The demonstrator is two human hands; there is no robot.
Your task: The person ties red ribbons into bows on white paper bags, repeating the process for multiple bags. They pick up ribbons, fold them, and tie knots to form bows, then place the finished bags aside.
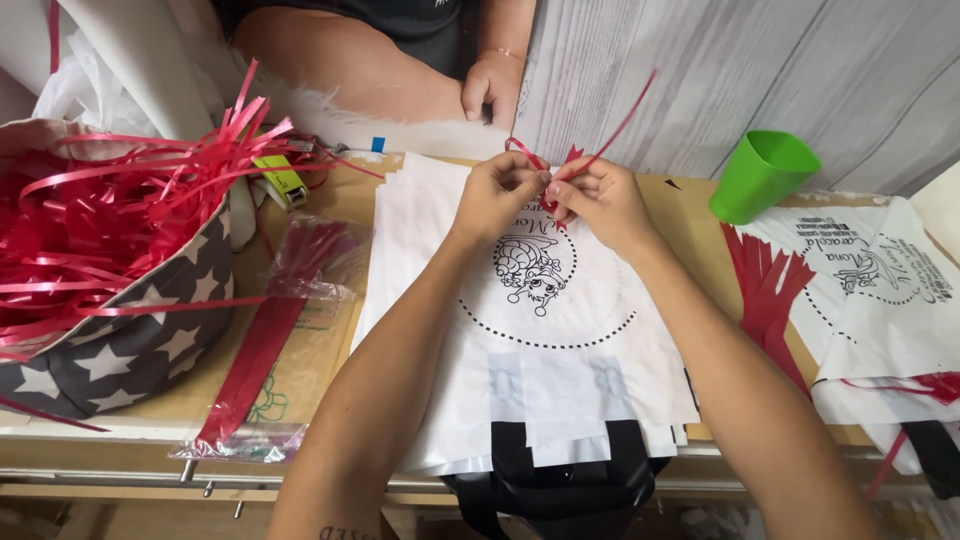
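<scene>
My left hand (497, 193) and my right hand (597, 200) meet over the top of a stack of white printed bags (560, 370), fingertips pinched together. Both hold a thin red ribbon (575, 160), which loops at the left and sticks up to the right past the wall. The bags carry a black round drawing with a dotted ring. A black bag (560, 480) lies under the stack at the table's near edge.
A star-patterned fabric basket (130, 350) full of red ribbon scraps stands left. A clear packet of red ribbon strips (265, 340) lies beside it, a yellow lighter (283, 180) behind. Right: a green cup (760, 175), loose red strips (765, 290), more printed bags (880, 290). Another person's hand (490, 85) rests beyond.
</scene>
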